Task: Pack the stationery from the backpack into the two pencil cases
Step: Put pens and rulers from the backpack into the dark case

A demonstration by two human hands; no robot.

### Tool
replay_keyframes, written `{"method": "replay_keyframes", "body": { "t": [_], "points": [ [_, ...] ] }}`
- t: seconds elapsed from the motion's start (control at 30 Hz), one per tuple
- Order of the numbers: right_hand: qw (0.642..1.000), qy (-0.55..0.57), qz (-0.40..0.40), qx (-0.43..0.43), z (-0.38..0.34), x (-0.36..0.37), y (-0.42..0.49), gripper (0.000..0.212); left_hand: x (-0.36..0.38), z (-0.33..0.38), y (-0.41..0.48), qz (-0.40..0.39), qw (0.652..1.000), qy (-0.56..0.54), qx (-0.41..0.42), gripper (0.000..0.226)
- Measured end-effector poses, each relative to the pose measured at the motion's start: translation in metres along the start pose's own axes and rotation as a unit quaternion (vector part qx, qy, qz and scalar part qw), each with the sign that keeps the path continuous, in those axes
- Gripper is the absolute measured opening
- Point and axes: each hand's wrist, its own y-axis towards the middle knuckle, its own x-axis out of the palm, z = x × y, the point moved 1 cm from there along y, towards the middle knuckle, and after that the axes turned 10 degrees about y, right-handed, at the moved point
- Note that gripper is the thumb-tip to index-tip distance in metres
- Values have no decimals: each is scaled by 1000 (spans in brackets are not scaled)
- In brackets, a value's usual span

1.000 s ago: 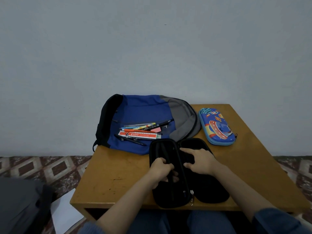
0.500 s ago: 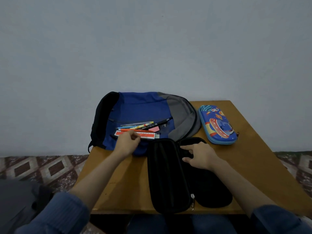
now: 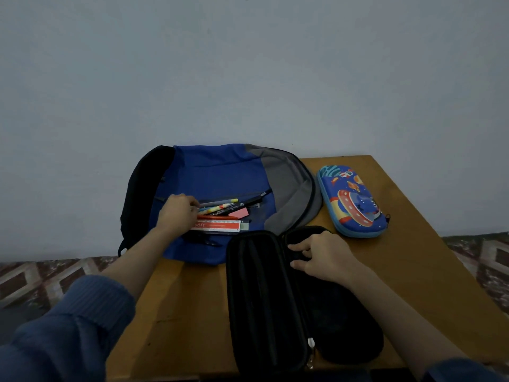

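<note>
A blue, grey and black backpack (image 3: 220, 175) lies flat at the back of the wooden table (image 3: 187, 312). On it rests a pile of stationery: several pens (image 3: 220, 208), a pink eraser (image 3: 239, 213) and a red-and-white ruler (image 3: 217, 226). My left hand (image 3: 177, 213) reaches onto the left end of this pile, fingertips touching the pens. A black pencil case (image 3: 264, 299) lies open in front. My right hand (image 3: 322, 256) rests on its right half, fingers curled at the inner edge. A blue cartoon pencil case (image 3: 351, 201) lies shut at the right.
A plain wall stands right behind the table. Patterned floor tiles (image 3: 49, 274) show at both sides. My blue sleeves (image 3: 68, 326) fill the lower corners. The table's near edge runs just under the black case.
My left hand left the black case, went to the stationery on the backpack and has moved up to the pens. My right hand stayed on the case.
</note>
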Motion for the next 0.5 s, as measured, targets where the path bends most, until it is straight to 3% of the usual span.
{"method": "replay_keyframes", "body": {
  "t": [0.33,0.5],
  "points": [
    [1000,9,-2,16,3,0,0,42,2,-4,6,-27,997,65,17,26],
    [1000,1,3,15,2,1,0,42,-1,-4,1,17,996,81,37,24]
  ]
}}
